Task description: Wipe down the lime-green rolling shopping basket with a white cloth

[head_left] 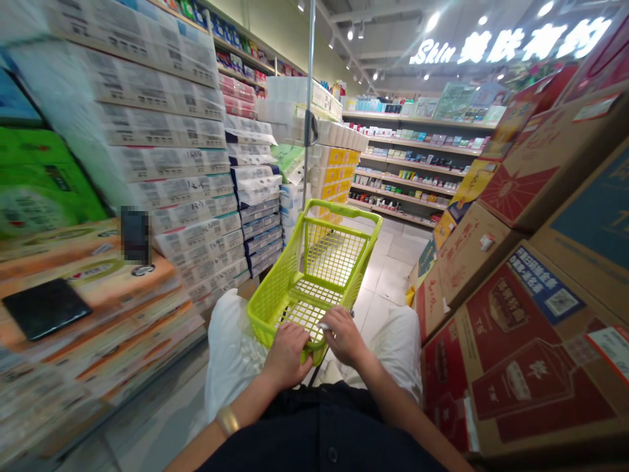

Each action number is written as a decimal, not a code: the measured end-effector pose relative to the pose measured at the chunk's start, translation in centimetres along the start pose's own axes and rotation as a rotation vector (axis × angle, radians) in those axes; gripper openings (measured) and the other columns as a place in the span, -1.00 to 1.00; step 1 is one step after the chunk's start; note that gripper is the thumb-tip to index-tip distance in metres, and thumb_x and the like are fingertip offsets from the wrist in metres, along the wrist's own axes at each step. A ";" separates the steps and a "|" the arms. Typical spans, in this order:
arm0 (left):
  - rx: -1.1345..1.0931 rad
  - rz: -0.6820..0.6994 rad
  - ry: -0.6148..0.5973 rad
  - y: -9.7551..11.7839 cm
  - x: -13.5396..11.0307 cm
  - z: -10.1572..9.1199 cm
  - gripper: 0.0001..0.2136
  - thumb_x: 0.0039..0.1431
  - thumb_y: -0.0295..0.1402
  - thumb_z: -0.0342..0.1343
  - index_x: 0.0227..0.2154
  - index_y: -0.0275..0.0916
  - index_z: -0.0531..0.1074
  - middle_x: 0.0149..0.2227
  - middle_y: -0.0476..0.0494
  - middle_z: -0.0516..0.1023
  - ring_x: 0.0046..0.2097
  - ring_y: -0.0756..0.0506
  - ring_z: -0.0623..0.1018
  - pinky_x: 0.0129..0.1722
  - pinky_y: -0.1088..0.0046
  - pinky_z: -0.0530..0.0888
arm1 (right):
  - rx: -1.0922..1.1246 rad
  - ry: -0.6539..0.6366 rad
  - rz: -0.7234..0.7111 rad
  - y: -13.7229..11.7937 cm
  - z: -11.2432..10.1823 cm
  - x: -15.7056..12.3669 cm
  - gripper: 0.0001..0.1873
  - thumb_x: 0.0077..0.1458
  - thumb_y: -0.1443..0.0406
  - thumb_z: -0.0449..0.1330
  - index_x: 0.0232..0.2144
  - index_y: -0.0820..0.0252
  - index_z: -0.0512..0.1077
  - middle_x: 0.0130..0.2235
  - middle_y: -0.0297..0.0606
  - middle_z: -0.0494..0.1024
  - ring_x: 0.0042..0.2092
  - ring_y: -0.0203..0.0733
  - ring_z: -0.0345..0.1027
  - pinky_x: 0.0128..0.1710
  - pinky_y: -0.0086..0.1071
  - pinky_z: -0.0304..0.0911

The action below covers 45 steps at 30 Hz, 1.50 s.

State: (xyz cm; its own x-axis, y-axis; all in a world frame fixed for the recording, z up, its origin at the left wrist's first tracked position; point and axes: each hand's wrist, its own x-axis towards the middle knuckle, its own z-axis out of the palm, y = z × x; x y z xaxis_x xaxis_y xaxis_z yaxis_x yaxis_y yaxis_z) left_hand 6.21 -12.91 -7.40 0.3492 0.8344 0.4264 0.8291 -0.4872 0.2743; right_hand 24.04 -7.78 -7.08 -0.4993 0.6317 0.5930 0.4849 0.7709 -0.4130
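Observation:
A lime-green plastic shopping basket [338, 252] with grid walls stands between my white-trousered knees, its handle at the far end. My left hand [289, 351] is closed over the near rim, with the thumb on the side towards me. At the near right corner of the basket, my right hand [344, 333] is curled, and a small whitish item [324, 326] shows between its thumb and fingers. What that item is cannot be made out. The grid bottom of the basket is visible through its top.
Wrapped white packs [181, 157] are stacked high at the left. A black flat object [46, 308] lies on orange packs [147, 278] nearer me. Printed cartons [521, 367] form a wall on my right. A thin metal pole [310, 78] rises beyond the basket, before stocked shelves [407, 157].

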 end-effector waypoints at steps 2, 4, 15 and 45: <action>0.000 -0.007 -0.004 0.0 0.2 0.0 -0.89 -0.11 -0.39 0.11 -0.46 -0.18 0.31 -0.39 -0.10 0.41 -0.24 -0.17 0.38 -0.07 0.19 0.31 | 0.014 0.063 0.077 1.8 -0.8 1.6 -0.82 0.11 0.43 0.00 -0.36 0.13 0.38 -0.33 -0.23 0.42 -0.20 -0.12 0.22 -0.11 -0.23 0.18; 0.002 -0.008 -0.003 0.0 0.3 0.1 -0.89 -0.10 -0.39 0.10 -0.45 -0.18 0.32 -0.38 -0.11 0.42 -0.24 -0.17 0.38 -0.07 0.19 0.31 | 0.034 0.116 0.134 2.6 -1.0 2.3 -0.81 0.12 0.42 -0.02 -0.37 0.14 0.37 -0.34 -0.23 0.41 -0.22 -0.12 0.22 -0.14 -0.24 0.19; 0.009 0.019 0.031 -0.2 -0.2 0.3 -0.92 -0.07 -0.37 0.10 -0.46 -0.20 0.32 -0.40 -0.10 0.41 -0.26 -0.15 0.37 -0.08 0.22 0.30 | 0.049 0.025 -0.007 -1.6 1.3 -1.6 -0.78 0.07 0.45 0.03 -0.28 0.11 0.41 -0.28 -0.26 0.43 -0.13 -0.13 0.22 0.05 -0.16 0.11; 0.028 0.007 0.017 -0.1 0.0 0.3 -0.93 -0.05 -0.36 0.09 -0.45 -0.20 0.34 -0.39 -0.11 0.41 -0.25 -0.16 0.37 -0.10 0.21 0.30 | 0.058 0.101 -0.001 -2.2 2.2 -2.7 -0.72 0.07 0.47 0.03 -0.20 0.11 0.39 -0.21 -0.25 0.46 0.03 -0.12 0.22 0.22 -0.07 -0.07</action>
State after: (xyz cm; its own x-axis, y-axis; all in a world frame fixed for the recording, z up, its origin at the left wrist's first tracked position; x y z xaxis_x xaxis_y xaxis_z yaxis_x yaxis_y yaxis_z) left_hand 6.27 -12.72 -7.71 0.3480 0.8263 0.4429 0.8386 -0.4856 0.2470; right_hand 22.71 -11.05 -9.31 -0.4234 0.6216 0.6590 0.4409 0.7769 -0.4495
